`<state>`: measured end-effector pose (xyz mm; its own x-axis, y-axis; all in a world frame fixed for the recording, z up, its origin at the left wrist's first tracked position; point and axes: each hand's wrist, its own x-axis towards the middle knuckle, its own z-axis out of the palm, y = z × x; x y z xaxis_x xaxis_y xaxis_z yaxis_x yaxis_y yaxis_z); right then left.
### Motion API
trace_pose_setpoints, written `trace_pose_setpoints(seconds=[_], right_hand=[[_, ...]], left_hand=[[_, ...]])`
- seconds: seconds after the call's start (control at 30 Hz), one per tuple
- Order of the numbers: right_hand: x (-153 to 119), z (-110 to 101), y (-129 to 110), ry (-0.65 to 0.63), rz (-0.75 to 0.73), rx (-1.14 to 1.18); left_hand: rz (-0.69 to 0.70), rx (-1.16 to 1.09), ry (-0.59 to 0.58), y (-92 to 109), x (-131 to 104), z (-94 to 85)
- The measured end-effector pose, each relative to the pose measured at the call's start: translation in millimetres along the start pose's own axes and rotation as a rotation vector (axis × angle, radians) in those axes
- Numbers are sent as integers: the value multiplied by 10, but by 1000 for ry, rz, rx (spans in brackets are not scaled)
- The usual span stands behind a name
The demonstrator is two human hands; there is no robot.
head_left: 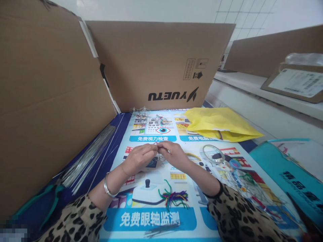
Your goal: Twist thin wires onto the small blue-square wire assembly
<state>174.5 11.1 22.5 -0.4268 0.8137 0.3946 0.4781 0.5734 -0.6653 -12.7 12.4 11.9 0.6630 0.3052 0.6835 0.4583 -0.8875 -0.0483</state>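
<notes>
My left hand [141,157] and my right hand [174,154] meet fingertip to fingertip above the printed sheet [151,215], both closed in a pinch. What lies between the fingertips is too small and hidden to make out. Beneath them, some thin pale strands [161,161] show on the sheet. Nearer to me is a small heap of coloured strings [174,198] in green, purple, red and yellow. Right of my right hand lies a clear roll of tape [213,154]. Short dark thin pieces [161,230] lie at the front edge.
Cardboard walls [151,60] stand behind and at left. A bundle of silvery wires [88,158] and green-handled pliers [51,198] lie at left. On the right are a yellow pouch [219,122], a teal bag [290,171] and a tangle of small coloured bits and wires [244,183].
</notes>
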Motion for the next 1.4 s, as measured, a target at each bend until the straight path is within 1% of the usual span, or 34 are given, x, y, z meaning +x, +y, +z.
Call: trace_pose_setpoints(seconds=[0.23,0.57,0.67,0.77,0.9,1.13,1.33,1.4], right_hand=[[-6,1,-19,23,45,-2],[-21,-22,-13,45,0,-78],[-24,-21,11,109,-41,-140],[-22,-32,57,178,-103,-210],[-24,-56,118,205,-54,-247],[-33,-76,109,165,-47,-284],[-37,-79,99,122,-67,-353],[-42,-82,93,101,-56,-389]], left_hand=[[18,23,12,15,-1,-5],[-33,57,41,-21,-18,41],[-41,42,65,-21,13,23],[-78,19,69,-48,43,-1],[-144,-34,67,-117,39,-3],[-194,-77,67,-151,9,35],[-231,-100,78,-144,17,24],[-244,-104,62,-146,5,18]])
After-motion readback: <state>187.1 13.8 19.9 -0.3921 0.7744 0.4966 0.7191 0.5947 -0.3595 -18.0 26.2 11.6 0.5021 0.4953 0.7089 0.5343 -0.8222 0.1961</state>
